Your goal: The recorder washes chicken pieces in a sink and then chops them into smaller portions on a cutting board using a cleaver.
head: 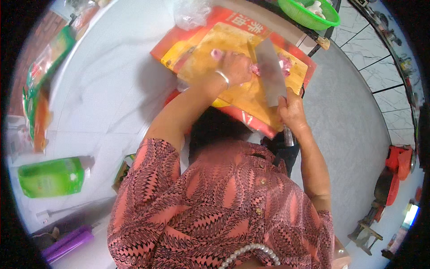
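Observation:
My left hand (237, 67), with a bracelet at the wrist, is closed around a piece of raw meat (255, 69). A pale, bone-like end shows on the far side of my fist. My right hand (291, 109) grips the handle of a wide-bladed cleaver (271, 74). The blade is blurred and stands just right of the meat; I cannot tell whether they touch. Both hands are over a yellowish cutting board (215, 38), laid on red and yellow printed cardboard (221, 15). More cut meat (286, 64) lies on the board beyond the blade, partly hidden by it.
A green plastic basket (314, 23) with white pieces, perhaps garlic, stands at the far right. Clear plastic (191, 13) lies beside the cardboard. A green pouch (52, 176) and a purple package (67, 243) are at left. A red object (398, 164) sits at right.

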The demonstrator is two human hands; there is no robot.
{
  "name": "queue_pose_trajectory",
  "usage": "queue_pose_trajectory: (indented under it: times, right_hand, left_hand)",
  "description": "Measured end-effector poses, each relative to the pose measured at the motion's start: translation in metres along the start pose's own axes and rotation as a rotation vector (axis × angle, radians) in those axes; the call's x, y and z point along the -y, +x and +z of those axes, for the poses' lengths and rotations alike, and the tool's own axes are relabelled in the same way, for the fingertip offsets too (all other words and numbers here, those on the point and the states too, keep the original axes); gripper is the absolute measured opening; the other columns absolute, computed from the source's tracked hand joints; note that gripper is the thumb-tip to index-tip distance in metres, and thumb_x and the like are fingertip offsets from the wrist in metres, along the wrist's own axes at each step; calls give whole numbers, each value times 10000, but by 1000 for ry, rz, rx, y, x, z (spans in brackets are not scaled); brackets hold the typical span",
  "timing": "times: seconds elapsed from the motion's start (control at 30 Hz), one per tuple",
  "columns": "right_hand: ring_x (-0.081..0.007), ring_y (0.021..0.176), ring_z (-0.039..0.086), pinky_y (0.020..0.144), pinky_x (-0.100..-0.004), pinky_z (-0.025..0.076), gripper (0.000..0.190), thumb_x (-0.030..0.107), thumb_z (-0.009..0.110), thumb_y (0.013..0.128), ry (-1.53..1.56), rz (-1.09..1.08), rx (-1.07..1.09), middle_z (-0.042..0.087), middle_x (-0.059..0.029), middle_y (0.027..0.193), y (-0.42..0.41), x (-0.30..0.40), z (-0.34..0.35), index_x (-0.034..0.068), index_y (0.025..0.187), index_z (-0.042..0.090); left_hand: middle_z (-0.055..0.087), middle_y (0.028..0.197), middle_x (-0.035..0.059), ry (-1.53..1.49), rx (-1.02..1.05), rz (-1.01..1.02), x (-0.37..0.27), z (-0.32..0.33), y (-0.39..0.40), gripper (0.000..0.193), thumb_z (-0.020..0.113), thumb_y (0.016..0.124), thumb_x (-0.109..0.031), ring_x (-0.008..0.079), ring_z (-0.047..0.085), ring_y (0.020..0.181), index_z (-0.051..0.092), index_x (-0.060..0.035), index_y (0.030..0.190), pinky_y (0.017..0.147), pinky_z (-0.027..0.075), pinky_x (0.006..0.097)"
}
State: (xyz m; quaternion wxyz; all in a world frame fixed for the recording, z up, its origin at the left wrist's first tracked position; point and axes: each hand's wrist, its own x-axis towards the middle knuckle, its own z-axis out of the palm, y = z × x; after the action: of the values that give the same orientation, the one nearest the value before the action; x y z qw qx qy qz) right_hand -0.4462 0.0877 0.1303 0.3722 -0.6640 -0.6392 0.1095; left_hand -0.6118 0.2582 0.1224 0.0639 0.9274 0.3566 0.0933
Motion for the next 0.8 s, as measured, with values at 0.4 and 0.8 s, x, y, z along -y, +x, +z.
queue_pose_trajectory:
  times: [0.4,0.8]
  right_hand:
    - [-444,793,571,641,-464,450,160,65,496,766,-128,23,156,578,-271,783,10,35,-22,-13,905,491]
    - [-463,728,565,643,-519,447,160,83,505,770,-333,26,318,573,-283,719,22,28,-17,-24,879,456]
  left_hand:
    - [621,922,122,-106,-183,94,16,11,-17,220,571,742,-268,295,538,1007,647,-104,866,961,301,476]
    - [611,913,81,-257,-345,175,9,30,-13,150,573,751,-207,282,542,967,653,-118,842,933,336,489]
